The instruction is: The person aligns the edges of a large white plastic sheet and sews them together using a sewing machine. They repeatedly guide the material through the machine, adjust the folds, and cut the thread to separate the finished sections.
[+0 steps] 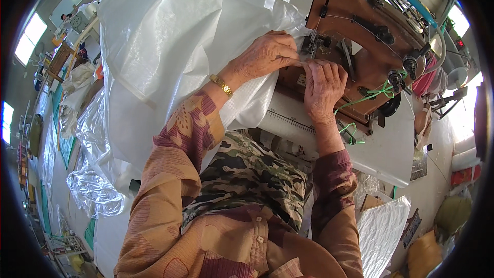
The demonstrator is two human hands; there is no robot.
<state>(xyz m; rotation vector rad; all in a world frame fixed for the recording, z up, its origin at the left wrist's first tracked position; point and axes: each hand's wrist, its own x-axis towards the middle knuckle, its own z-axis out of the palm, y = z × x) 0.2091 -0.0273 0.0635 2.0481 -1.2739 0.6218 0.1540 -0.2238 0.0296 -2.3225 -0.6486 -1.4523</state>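
Note:
A large white woven plastic sheet spreads in folds over the table on my left and runs up to a brown industrial sewing machine. My left hand, a gold watch on its wrist, has its fingers closed in a pinch on the sheet's edge just in front of the needle area. Beside it, my right hand bends its fingers down at the same edge, the fingertips close to those of the left. What lies under the right fingertips is mostly hidden.
Green string hangs from the machine's front near a black knob. A measuring scale runs along the table's front edge. Crumpled clear plastic lies on the left, and a white woven piece is at lower right.

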